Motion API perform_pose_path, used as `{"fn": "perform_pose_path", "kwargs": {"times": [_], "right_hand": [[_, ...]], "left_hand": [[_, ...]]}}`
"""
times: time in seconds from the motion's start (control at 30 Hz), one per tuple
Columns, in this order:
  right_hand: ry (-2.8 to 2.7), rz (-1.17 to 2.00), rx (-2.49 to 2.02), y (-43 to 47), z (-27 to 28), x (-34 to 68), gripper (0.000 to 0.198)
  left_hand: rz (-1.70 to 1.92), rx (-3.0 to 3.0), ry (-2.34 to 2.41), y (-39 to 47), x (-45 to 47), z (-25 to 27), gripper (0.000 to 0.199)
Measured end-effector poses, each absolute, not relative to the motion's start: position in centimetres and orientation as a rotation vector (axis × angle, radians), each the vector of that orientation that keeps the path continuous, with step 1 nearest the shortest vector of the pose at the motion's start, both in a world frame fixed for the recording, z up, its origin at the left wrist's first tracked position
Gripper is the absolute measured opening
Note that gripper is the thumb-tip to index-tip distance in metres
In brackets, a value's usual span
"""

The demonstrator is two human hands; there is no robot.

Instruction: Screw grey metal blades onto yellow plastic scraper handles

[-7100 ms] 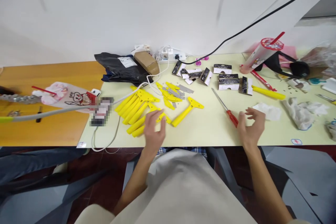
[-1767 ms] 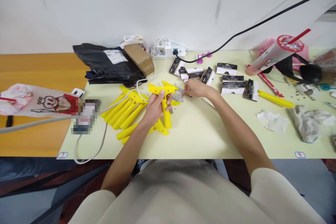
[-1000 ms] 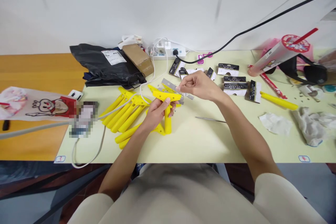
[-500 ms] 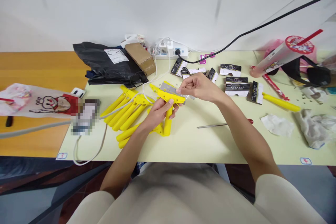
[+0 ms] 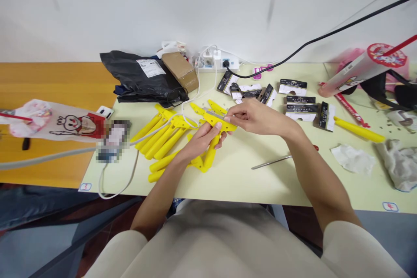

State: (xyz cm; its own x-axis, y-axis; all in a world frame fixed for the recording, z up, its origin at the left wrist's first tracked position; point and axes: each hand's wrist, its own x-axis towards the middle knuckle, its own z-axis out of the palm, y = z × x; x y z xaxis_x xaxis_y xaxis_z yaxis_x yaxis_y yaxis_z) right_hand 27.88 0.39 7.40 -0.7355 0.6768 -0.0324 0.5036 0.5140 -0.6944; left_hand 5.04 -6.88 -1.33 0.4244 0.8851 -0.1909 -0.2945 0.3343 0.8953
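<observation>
A: Just above the table's near edge, left hand (image 5: 203,139) is wrapped around a yellow scraper (image 5: 213,139), grip on the handle right below the T-shaped head. Handle points down toward the person, its end close over the table (image 5: 247,178).

B: Right hand?

A: Right hand (image 5: 257,117) is just right of the left one, fingertips (image 5: 228,118) pinched on a thin grey blade (image 5: 216,115). Blade lies along the scraper head, touching it. Can't tell if it sits in the slot or only on top.

B: Closed, then?

A: Both closed. Left on the scraper, right on the blade.

B: What's around the hands?

A: Left of the left hand, a fan of more yellow scrapers (image 5: 159,137) flat on the table, with a white cable (image 5: 156,128) running across them. Right of the right forearm and nearer the person, a screwdriver (image 5: 270,163), metal shaft showing, red handle mostly hidden by the arm. Beyond the right hand, small black-and-white blade boxes (image 5: 295,106) scattered. Further right, one more yellow handle (image 5: 358,130) and a crumpled tissue (image 5: 353,159).

B: Behind the left hand?

A: Black parcel bag (image 5: 143,80) and a brown box (image 5: 180,71), well apart from it, by the wall.
</observation>
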Motion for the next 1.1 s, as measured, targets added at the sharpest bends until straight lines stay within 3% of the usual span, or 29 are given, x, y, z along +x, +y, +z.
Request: {"fn": "perform_pose_path", "kwargs": {"times": [0.4, 0.83, 1.1], "right_hand": [[-2.597, 0.971, -0.944, 0.4, 7.0, 27.8, 0.04], [-2.434, 0.969, -0.944, 1.4, 5.1, 27.1, 0.062], [-2.365, 1.023, -1.016, 1.5, 5.4, 27.2, 0.05]], "left_hand": [[0.856, 0.936, 0.776, -7.0, 4.9, -1.2, 0.043], [0.953, 0.796, 0.774, -6.5, 5.3, -1.5, 0.045], [0.978, 0.77, 0.752, -6.6, 5.6, -1.5, 0.041]]}}
